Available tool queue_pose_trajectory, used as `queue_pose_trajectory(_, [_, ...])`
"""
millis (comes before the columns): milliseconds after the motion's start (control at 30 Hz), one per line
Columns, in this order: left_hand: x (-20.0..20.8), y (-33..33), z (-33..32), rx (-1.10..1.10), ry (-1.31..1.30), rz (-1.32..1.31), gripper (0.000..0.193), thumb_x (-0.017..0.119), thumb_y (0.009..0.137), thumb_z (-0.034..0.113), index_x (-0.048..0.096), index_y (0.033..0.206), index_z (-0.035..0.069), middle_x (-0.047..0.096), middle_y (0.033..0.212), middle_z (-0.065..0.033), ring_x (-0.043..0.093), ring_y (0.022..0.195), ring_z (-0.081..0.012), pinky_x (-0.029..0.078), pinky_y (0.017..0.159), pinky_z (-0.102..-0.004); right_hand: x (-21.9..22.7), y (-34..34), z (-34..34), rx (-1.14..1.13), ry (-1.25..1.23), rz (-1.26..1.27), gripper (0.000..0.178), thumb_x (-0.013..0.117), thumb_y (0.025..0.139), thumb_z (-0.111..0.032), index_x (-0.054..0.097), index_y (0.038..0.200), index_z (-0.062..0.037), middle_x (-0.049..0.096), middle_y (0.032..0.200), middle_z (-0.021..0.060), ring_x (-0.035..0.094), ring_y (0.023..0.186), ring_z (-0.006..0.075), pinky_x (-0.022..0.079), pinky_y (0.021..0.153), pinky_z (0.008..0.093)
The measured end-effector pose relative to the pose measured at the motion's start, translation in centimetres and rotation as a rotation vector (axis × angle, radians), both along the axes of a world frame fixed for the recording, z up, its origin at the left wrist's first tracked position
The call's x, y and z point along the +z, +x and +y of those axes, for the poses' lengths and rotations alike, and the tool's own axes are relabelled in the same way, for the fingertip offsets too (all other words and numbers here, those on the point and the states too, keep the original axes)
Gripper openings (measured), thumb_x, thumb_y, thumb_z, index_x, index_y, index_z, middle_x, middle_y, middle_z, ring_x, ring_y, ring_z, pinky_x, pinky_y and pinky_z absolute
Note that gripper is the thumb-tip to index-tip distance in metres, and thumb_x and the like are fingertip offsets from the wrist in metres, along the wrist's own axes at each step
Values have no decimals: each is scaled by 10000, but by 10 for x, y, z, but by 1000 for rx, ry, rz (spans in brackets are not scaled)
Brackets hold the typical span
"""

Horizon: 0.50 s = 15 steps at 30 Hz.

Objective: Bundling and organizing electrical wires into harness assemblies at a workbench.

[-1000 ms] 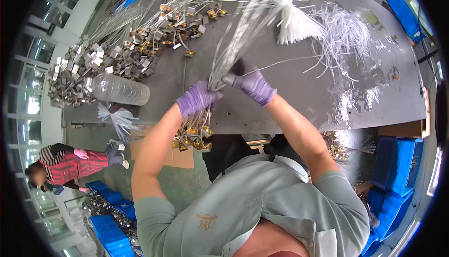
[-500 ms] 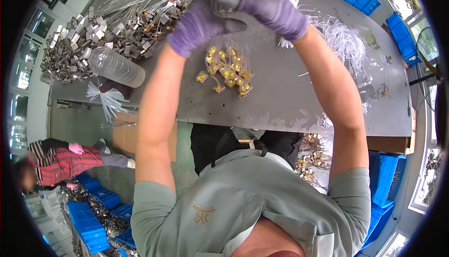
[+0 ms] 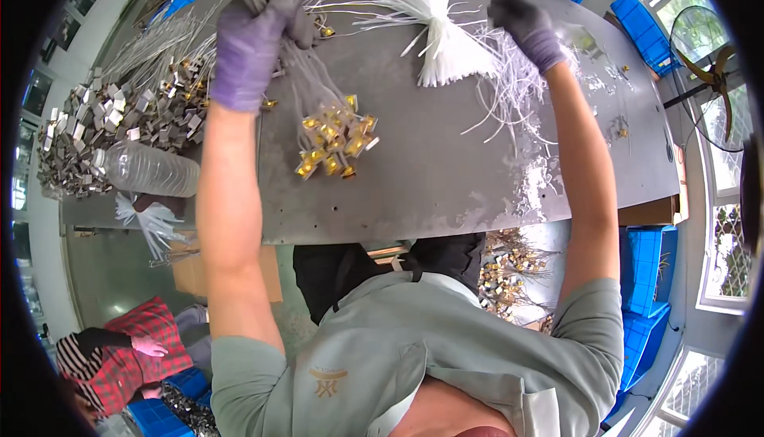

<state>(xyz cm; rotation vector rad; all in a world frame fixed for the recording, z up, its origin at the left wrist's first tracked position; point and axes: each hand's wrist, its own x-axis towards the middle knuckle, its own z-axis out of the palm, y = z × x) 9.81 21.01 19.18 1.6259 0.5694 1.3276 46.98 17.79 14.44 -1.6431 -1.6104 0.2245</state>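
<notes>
Left of the white sheaf (image 3: pixel 444 47), the left hand (image 3: pixel 251 51) is clasping a slanting wire bundle (image 3: pixel 312 83); the right hand (image 3: pixel 528 31) is sitting nearer, grip unclear.

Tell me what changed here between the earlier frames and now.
The left hand carried the gold-tipped strand bundle forward and slightly left and still grips it; its ends, once past the near edge, are now over the table. The right hand let go of it and moved right to the loose white strands; contact is unclear. The clear bottle and fanned white bundle stayed put.
</notes>
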Motion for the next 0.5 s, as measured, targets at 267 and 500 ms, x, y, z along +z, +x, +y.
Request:
queue_pose_trajectory(267, [-23, -10, 0, -250, -184, -54, 384, 656, 861, 366, 633, 976, 0, 406, 511, 46, 389, 439, -56, 373, 450, -244, -139, 56, 26, -272, -326, 99, 252, 669, 808, -189, 664, 918, 37, 648, 705, 83, 595, 569, 119, 500, 559, 273])
queue_pose_trajectory(500, [-41, -15, -23, -98, -296, 22, 338, 675, 849, 311, 635, 945, -11, 417, 521, 66, 365, 444, -41, 322, 443, -218, -129, 30, 41, -581, -191, -400, 323, 710, 752, -346, 665, 986, -128, 671, 875, 171, 640, 800, 337, 503, 756, 412])
